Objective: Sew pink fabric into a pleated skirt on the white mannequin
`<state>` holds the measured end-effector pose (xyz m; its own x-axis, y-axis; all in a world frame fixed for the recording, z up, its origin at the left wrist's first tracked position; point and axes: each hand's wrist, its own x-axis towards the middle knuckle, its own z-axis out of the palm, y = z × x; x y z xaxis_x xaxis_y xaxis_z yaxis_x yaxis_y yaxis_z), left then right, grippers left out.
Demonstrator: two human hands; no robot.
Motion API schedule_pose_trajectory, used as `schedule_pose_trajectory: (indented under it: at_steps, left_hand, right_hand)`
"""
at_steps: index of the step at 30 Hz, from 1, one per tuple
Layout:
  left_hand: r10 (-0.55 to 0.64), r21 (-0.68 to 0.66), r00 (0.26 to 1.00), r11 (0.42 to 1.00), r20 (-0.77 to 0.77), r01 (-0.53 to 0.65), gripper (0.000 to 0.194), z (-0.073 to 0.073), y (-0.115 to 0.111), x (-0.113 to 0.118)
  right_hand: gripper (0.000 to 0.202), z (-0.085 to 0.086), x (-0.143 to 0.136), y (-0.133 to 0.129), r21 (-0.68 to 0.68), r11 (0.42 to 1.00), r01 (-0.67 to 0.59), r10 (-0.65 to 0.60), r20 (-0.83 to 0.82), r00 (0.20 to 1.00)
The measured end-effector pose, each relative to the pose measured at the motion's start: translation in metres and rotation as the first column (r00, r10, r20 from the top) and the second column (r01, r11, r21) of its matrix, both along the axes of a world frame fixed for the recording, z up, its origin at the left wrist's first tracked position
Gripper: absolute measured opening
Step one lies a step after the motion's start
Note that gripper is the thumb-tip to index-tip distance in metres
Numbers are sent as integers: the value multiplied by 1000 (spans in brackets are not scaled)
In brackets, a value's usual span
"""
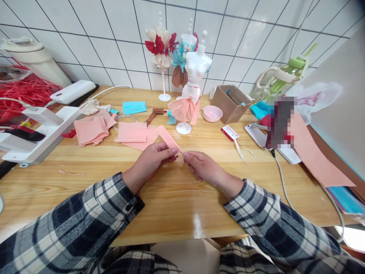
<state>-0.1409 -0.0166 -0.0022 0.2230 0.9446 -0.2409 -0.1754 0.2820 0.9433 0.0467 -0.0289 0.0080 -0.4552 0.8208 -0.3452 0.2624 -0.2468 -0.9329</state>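
A narrow strip of pink crepe paper (167, 137) runs up and left from between my hands. My left hand (155, 158) is closed on it, thumb pressed over the strip near its lower end. With thumb and finger together, my right hand (201, 163) pinches the tip of the same strip; the exact fold there is too small to make out. Just beyond my hands stands a small white mannequin (196, 64) wearing a pleated pink paper skirt (184, 108). More pink paper (132, 132) lies flat on the table beyond my left hand.
Two decorated mannequins stand behind, one with a red bow (155, 45). A pink bowl (212, 113) and a cardboard box (230, 102) are right of centre. At left sits a white power strip (42, 133); at right, a phone stand (256, 135) with a cable.
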Motion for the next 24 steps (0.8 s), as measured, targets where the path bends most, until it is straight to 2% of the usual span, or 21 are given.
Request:
schedule_pose_trajectory:
  at_steps: [11, 18, 21, 24]
  left_hand:
    - [-29, 10, 1000, 1000, -7, 29, 22, -1, 0, -1]
    - [9, -32, 998, 999, 57, -7, 22, 1, 1, -1]
    - [28, -42, 997, 999, 69, -25, 22, 3, 1, 0]
    - [36, -36, 996, 999, 76, -33, 21, 3, 0, 1]
  right_hand:
    - [39, -3, 2, 1, 34, 999, -31, 31, -5, 1000]
    - [41, 1, 4, 0, 12, 997, -70, 70, -11, 997]
    - [40, 3, 4, 0, -22, 999, -35, 34, -26, 999]
    - [40, -1, 4, -1, 23, 999, 26, -26, 0, 1000]
